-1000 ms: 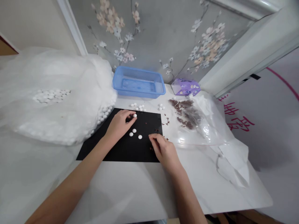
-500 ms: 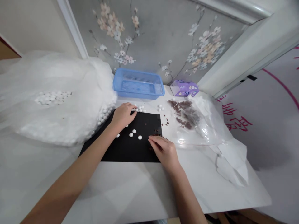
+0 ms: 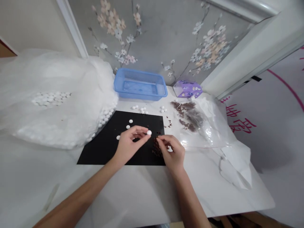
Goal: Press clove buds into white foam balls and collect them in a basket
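Note:
Between thumb and fingers my left hand (image 3: 129,142) pinches a small white ball (image 3: 149,132) above a black mat (image 3: 104,155). My right hand (image 3: 173,152) is just to its right, its thumb and forefinger closed together at the mat's right edge; whatever sits in that pinch is too small to make out. Beside its fingertips lies a heap of small reddish-brown pieces (image 3: 156,149). Other white balls (image 3: 130,121) rest on the mat left of and behind my left hand. Part of the mat is hidden under both hands.
A large clear bag of white balls (image 3: 59,123) fills the left side. Behind the mat stand a blue plastic basket (image 3: 140,95) and a purple packet (image 3: 187,89). Loose white balls (image 3: 143,109) lie by the basket. At right is a clear bag of brown pieces (image 3: 199,126).
My left hand has come back from the far edge of the mat toward my right hand, now with a white ball in its fingertips. My right hand has shifted slightly right.

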A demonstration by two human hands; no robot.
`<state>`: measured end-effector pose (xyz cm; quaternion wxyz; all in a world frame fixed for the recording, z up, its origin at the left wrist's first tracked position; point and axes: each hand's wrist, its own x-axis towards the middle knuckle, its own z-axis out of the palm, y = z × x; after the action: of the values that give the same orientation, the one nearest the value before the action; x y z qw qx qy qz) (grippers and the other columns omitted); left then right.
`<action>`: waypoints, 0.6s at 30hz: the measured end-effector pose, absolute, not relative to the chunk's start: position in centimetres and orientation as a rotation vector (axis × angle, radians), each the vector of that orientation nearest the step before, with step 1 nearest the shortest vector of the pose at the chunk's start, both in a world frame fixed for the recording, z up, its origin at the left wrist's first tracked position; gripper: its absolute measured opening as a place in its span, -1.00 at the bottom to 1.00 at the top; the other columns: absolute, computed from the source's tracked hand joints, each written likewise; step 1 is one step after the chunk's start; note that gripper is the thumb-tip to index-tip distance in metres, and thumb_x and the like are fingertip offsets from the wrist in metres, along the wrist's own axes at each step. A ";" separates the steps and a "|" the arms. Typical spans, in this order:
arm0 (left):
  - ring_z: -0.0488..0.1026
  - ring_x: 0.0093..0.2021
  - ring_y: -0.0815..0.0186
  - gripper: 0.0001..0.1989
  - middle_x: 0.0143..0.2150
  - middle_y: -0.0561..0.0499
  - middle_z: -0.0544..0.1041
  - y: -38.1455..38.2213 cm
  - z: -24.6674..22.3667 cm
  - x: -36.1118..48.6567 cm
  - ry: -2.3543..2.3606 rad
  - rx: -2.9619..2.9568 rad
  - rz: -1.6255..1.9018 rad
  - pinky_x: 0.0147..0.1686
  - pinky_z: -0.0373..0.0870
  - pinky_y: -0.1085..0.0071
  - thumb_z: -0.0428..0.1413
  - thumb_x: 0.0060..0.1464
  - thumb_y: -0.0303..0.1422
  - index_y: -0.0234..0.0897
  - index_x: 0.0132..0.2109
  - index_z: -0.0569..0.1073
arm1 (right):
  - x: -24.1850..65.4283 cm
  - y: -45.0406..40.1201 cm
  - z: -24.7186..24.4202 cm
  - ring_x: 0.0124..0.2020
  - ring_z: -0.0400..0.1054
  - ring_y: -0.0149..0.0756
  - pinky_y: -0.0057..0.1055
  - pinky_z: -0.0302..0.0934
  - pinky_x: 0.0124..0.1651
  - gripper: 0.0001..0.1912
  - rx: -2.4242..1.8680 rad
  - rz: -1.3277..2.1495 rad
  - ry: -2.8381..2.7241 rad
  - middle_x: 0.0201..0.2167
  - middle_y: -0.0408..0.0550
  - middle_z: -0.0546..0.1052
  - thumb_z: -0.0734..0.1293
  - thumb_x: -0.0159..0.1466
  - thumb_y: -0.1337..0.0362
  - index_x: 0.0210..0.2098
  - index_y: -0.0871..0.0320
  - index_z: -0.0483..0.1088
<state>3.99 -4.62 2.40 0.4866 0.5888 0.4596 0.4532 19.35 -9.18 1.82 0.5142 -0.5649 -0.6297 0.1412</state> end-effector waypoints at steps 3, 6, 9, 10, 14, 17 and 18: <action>0.49 -0.26 0.31 -0.77 -0.30 0.01 0.56 -6.3 2.2 4.8 0.996 1.184 1.009 -0.22 0.41 0.44 0.23 -0.09 -0.32 -0.27 -0.23 0.51 | 19.2 -9.4 2.1 -0.56 0.26 -0.48 -0.49 0.22 -0.52 -0.94 -1.390 0.401 -1.439 -0.43 -0.13 0.43 0.27 0.22 0.38 -0.35 0.14 0.38; 0.48 -0.27 0.34 -0.81 -0.34 0.02 0.57 -6.6 2.1 5.1 0.993 1.021 0.935 -0.21 0.40 0.48 0.24 -0.10 -0.30 -0.27 -0.28 0.54 | 19.1 -9.5 2.2 -0.57 0.26 -0.49 -0.50 0.19 -0.55 -0.91 -1.402 0.483 -1.415 -0.41 -0.13 0.41 0.22 0.26 0.36 -0.32 0.13 0.37; 0.48 -0.29 0.37 -0.80 -0.35 0.04 0.57 -6.6 2.0 5.2 0.983 0.914 0.891 -0.23 0.40 0.50 0.24 -0.11 -0.29 -0.25 -0.28 0.55 | 18.8 -9.5 2.2 -0.52 0.27 -0.47 -0.51 0.18 -0.52 -0.89 -1.376 0.494 -1.464 -0.44 -0.14 0.40 0.21 0.27 0.37 -0.33 0.12 0.36; 0.47 -0.29 0.38 -0.80 -0.34 0.05 0.58 -6.6 1.9 5.2 0.979 0.895 0.890 -0.23 0.39 0.51 0.24 -0.11 -0.29 -0.24 -0.28 0.56 | 18.8 -9.5 2.2 -0.49 0.28 -0.45 -0.50 0.19 -0.50 -0.89 -1.366 0.486 -1.490 -0.44 -0.14 0.40 0.20 0.27 0.38 -0.33 0.12 0.35; 0.47 -0.30 0.39 -0.80 -0.36 0.05 0.58 -6.6 1.8 5.2 0.990 0.867 0.895 -0.24 0.39 0.53 0.26 -0.13 -0.29 -0.25 -0.29 0.56 | 18.7 -9.5 1.9 -0.42 0.30 -0.42 -0.48 0.21 -0.44 -0.87 -1.353 0.390 -1.547 -0.41 -0.12 0.41 0.20 0.26 0.43 -0.31 0.12 0.33; 0.46 -0.32 0.40 -0.81 -0.38 0.06 0.57 -6.5 1.8 5.2 0.997 0.868 0.893 -0.25 0.38 0.54 0.27 -0.14 -0.30 -0.26 -0.31 0.56 | 18.8 -9.5 1.6 -0.39 0.31 -0.40 -0.47 0.23 -0.41 -0.87 -1.358 0.305 -1.569 -0.40 -0.11 0.42 0.20 0.26 0.45 -0.30 0.12 0.32; 0.46 -0.32 0.40 -0.81 -0.38 0.06 0.57 -6.5 1.9 5.2 0.996 0.869 0.894 -0.25 0.38 0.54 0.27 -0.14 -0.30 -0.26 -0.32 0.56 | 18.8 -9.5 1.5 -0.38 0.32 -0.40 -0.46 0.23 -0.41 -0.87 -1.357 0.289 -1.580 -0.39 -0.11 0.42 0.20 0.26 0.45 -0.29 0.12 0.32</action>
<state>5.24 -6.53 1.85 0.6982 0.3899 0.4469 0.4010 18.83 -9.49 1.55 0.4963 -0.5604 -0.6523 0.1193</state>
